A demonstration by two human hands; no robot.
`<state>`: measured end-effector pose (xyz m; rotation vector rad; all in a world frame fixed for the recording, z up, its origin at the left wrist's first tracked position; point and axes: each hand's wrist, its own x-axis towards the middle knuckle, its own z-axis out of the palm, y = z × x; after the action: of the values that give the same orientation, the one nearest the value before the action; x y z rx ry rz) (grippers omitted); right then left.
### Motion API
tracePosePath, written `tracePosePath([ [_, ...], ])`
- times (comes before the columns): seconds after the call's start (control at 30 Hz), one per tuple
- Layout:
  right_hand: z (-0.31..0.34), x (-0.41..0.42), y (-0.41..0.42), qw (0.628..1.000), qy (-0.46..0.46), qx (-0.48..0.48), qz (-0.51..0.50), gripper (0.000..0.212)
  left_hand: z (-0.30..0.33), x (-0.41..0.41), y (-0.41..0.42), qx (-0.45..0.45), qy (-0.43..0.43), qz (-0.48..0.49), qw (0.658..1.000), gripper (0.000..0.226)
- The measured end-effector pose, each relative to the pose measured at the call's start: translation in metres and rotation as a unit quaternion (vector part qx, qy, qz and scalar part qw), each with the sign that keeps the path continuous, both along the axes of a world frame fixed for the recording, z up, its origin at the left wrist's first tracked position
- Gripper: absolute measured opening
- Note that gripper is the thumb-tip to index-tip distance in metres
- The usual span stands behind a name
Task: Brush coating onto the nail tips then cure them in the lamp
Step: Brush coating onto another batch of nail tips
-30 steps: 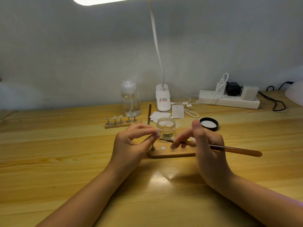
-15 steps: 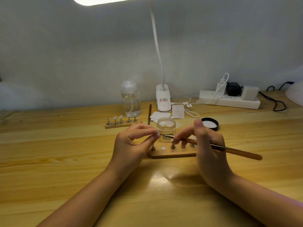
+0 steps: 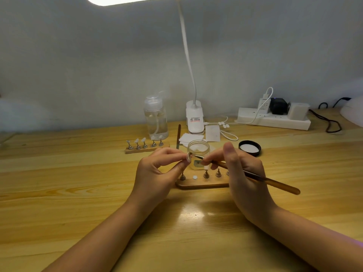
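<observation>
Wooden desk (image 3: pixel 59 183), left hand (image 3: pixel 157 173) pinching nail tip (image 3: pixel 188 158), right hand (image 3: pixel 243 173) gripping brush (image 3: pixel 271 181)

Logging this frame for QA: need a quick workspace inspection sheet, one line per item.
Surface: pale wooden table, glare patch near the front.
Job's things: thin brown-handled brush, tip at a small clear nail tip; open clear glass jar behind; near wooden stand with metal pegs; far wooden stand carrying five nail tips; white curing lamp at right edge, only partly visible.
Clutter: black jar lid, clear pump bottle, white wipes, spare brown stick.
Grippers: left hand pinches nail tip; right hand holds brush.
Cables: white power strip with plugs, white lead, black cord.
Surroundings: grey wall, white desk lamp.
</observation>
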<state>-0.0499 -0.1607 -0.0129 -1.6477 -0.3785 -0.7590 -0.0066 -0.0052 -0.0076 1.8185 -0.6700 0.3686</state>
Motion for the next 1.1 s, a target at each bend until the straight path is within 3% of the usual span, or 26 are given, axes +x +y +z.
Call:
tracePosePath([
  [0.17,-0.0006,-0.0003,-0.0006,0.999,-0.001,0.032,0.015,0.044,0.0014,0.0009,-0.0021,0.008,0.0,0.005,1.0,0.023],
  [0.37,0.0009,0.0042,0.001,1.0,-0.006,-0.017,-0.015,0.037,0.0014,-0.0002,-0.0005,0.024,-0.008,0.013,1.0,0.028],
  [0.57,-0.0009,0.0029,-0.0022,1.0,-0.005,0.023,-0.003,0.045,0.0017,0.0005,-0.002,0.026,-0.002,0.014,1.0,0.026],
  [0.73,-0.0005,0.0046,-0.0001,0.999,-0.017,-0.02,-0.021,0.037,0.0027,-0.0015,-0.0022,0.021,0.008,0.013,1.0,0.028],
  [0.93,-0.0004,0.0,-0.0052,0.999,-0.011,0.031,-0.001,0.044,0.0036,-0.0042,-0.0024,0.023,0.005,0.023,0.999,0.028],
  [1.1,0.001,0.0092,0.001,0.999,-0.018,-0.035,-0.026,0.037,0.005,-0.0044,-0.0045,0.023,0.007,0.031,0.999,0.029],
])
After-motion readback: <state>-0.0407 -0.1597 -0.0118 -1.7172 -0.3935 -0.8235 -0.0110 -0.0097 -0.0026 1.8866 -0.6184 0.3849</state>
